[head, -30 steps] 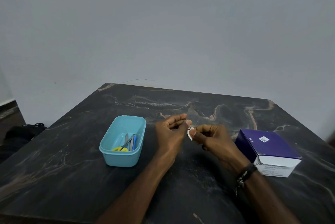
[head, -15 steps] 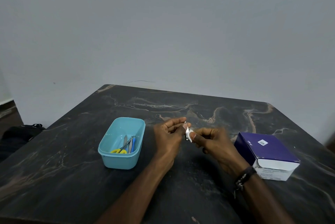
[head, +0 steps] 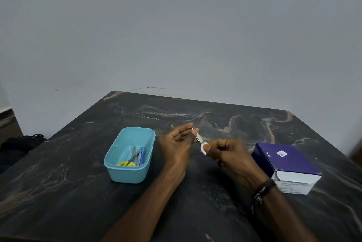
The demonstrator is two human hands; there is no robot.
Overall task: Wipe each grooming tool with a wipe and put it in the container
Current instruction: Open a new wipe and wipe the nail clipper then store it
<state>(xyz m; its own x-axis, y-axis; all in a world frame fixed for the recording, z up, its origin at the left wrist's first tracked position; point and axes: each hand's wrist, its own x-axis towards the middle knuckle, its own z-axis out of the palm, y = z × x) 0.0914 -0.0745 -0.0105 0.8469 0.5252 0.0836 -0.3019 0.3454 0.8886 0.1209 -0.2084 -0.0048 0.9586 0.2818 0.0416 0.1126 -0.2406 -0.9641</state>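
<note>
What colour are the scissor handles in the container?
Yellow: the scissor handles lie in the container, clearest in the head view.

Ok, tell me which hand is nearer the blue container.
Left. The left hand hangs just right of the blue container, pinching a small metal tool. The right hand is farther right, nearer the purple box.

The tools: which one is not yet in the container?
The small metal tool held between the hands. The left hand pinches its top; the right hand pinches a wipe on it. The others lie in the container.
</note>
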